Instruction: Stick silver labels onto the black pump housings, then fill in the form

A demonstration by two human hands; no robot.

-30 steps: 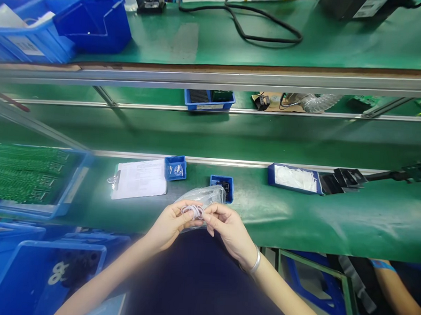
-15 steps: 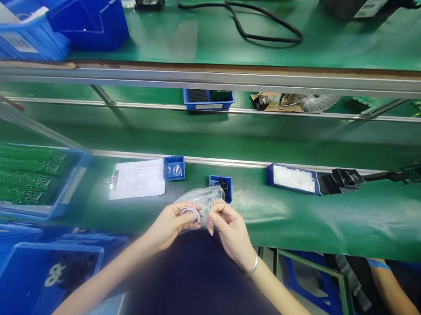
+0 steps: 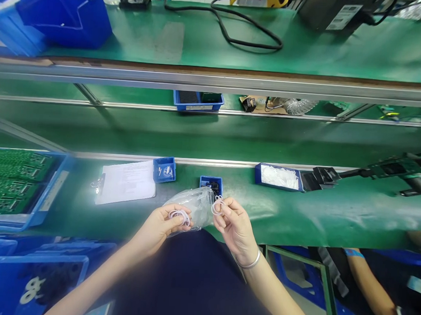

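My left hand [image 3: 168,223] pinches several thin white rings [image 3: 179,217] between thumb and fingers. In my right hand [image 3: 235,227], other white rings [image 3: 218,205] are held at the fingertips, raised a little off the bag. A clear plastic bag [image 3: 198,205] lies between the two hands at the bench's front edge, partly behind my left fingers. Just beyond the bag stands a small blue bin [image 3: 211,182] with dark parts in it. The rings look like rubber or plastic loops; their exact kind is unclear.
A clipboard with paper [image 3: 127,183] and a small blue tray [image 3: 164,170] lie left of the bag. Green circuit boards [image 3: 15,180] fill a crate at far left. To the right is a box of white pieces [image 3: 279,176]. A co-worker's arm [image 3: 373,283] shows at lower right.
My right hand has come away from the bag and now shows white rings at its fingertips. The left hand keeps its rings. The whole view has shifted slightly.
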